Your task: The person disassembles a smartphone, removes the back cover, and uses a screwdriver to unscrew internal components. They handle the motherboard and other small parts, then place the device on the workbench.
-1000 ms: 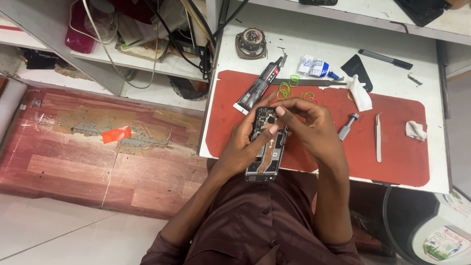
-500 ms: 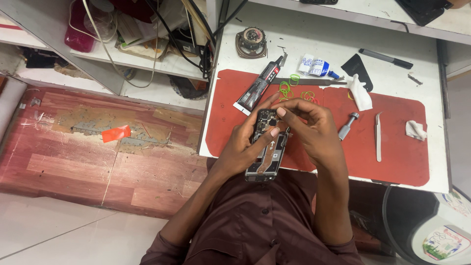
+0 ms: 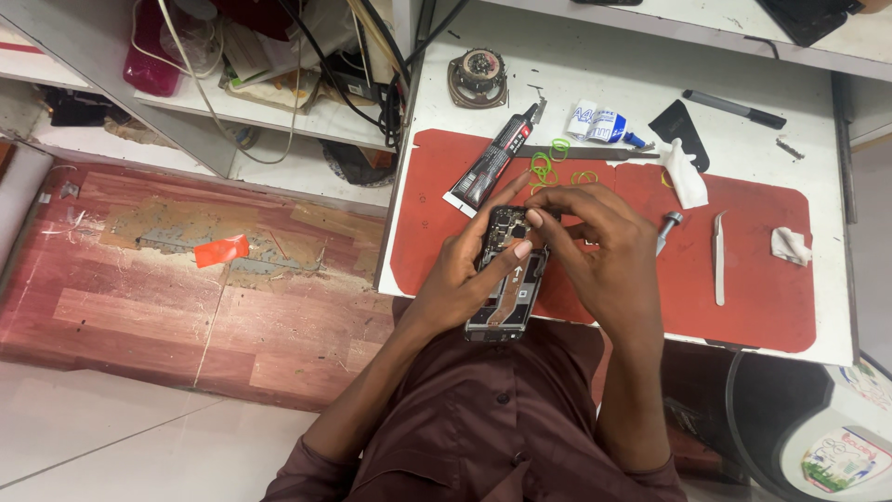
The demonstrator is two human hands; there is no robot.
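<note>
Head view: left hand (image 3: 465, 279) stays clamped around opened black smartphone chassis (image 3: 506, 279) over red rubber mat's (image 3: 743, 288) near edge; right hand (image 3: 604, 251) fingertips (image 3: 532, 219), pinched together, remain unmoved on its top end.

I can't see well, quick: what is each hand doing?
Left hand: closed around the opened phone, holding it.
Right hand: fingers pinched at the phone's top end; anything held cannot be told.

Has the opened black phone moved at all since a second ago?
No. The opened black phone lies at the same spot over the red mat's near edge, held in the left hand.
</note>
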